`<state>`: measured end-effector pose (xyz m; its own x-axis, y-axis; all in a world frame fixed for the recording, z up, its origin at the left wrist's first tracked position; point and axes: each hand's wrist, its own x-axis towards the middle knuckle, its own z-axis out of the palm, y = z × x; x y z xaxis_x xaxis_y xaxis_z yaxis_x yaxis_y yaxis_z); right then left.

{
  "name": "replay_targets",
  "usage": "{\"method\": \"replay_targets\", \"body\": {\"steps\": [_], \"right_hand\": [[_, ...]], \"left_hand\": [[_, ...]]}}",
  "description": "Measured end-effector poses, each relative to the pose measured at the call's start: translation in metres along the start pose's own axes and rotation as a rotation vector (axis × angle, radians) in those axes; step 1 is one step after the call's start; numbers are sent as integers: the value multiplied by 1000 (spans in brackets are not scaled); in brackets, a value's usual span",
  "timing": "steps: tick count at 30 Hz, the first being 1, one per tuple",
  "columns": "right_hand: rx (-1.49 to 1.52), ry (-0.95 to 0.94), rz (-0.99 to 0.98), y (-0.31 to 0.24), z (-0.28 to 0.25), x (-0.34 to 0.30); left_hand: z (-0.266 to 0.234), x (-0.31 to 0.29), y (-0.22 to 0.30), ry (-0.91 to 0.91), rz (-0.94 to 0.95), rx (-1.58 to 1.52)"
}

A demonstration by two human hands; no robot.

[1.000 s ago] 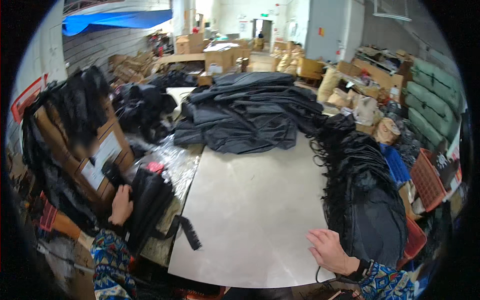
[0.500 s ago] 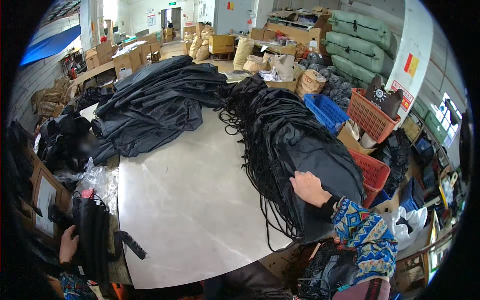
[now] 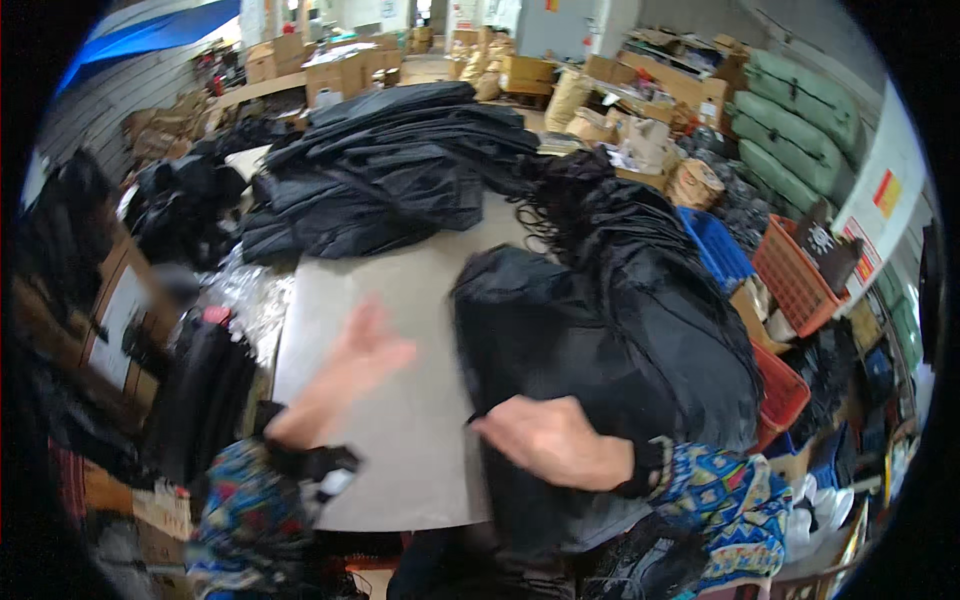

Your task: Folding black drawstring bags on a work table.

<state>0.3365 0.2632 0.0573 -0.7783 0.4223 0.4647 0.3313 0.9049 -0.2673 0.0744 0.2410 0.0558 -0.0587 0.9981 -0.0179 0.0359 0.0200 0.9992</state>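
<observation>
Look down at a pale tabletop (image 3: 420, 460), stretching from the centre towards seven o'clock. Find a heap of black fabric (image 3: 370, 180) across its far end at eleven o'clock, then a long pile of black corded fabric (image 3: 675, 275) at three. See a black fabric piece (image 3: 550, 345) near four o'clock, lapping over the tabletop; cannot tell its exact border with the pile. Note a black bundle (image 3: 205, 400) between eight and nine. Find the right hand (image 3: 555, 442) at five o'clock, fingers narrowed, apparently pinching the piece's left edge. Spot the left hand (image 3: 358, 357) at eight o'clock, blurred above the tabletop, fingers wide, seemingly holding nothing. Judge the step as one-handed handling of the piece, probably calling next for a left-hand grip on that edge.
</observation>
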Motion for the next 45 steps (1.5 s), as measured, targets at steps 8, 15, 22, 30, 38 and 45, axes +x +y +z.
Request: {"method": "replay_targets", "body": {"steps": [8, 15, 22, 30, 38, 45], "right_hand": [[-168, -433, 23, 34, 105, 13], [-140, -567, 181, 91, 120, 55], [-37, -269, 7, 121, 152, 79], [-302, 128, 303, 101, 87, 43], [-311, -584, 784, 130, 27, -6], [910, -564, 814, 88, -1, 69]], "left_hand": [[-8, 10, -111, 180, -287, -123], [-97, -124, -15, -526, -445, -39], [-47, -138, 79, -641, -381, -314], [8, -45, -92, -201, 468, 1149], [2, -48, -108, -190, 321, 1244], [-13, -45, -97, -147, 428, 1104]]}}
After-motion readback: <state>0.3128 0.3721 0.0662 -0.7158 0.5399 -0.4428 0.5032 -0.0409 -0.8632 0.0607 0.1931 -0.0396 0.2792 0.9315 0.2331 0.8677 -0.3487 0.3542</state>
